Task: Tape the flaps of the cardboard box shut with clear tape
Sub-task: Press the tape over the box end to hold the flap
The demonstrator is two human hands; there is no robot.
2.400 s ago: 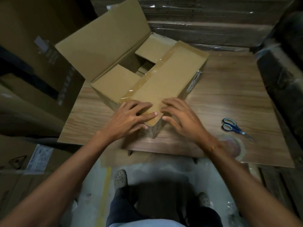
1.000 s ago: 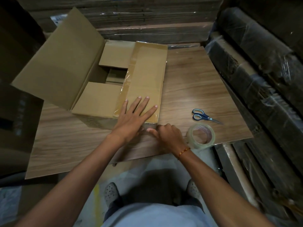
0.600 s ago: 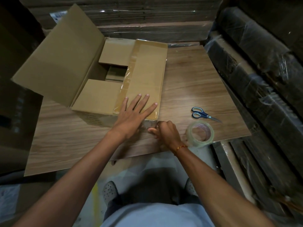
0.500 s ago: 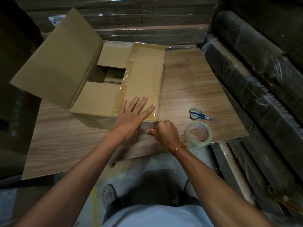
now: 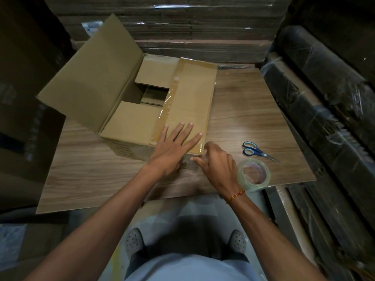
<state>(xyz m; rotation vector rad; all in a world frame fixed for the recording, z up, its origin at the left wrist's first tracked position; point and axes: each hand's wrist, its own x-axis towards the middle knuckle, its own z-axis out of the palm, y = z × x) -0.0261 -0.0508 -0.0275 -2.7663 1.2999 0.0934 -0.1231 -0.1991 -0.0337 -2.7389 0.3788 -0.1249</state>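
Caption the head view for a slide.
Left hand flat on the box flap, right hand at its near corner.

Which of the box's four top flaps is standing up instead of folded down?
The large left flap of the cardboard box stands open. The right flap lies flat under the left hand; both short flaps are folded in.

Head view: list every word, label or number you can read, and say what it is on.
None can be read.
Brown cardboard box, near side: dark printed lines, too blurred.
White label on the wrapped cardboard stack behind: too small.
Dark carton at left: pale print, blurred.
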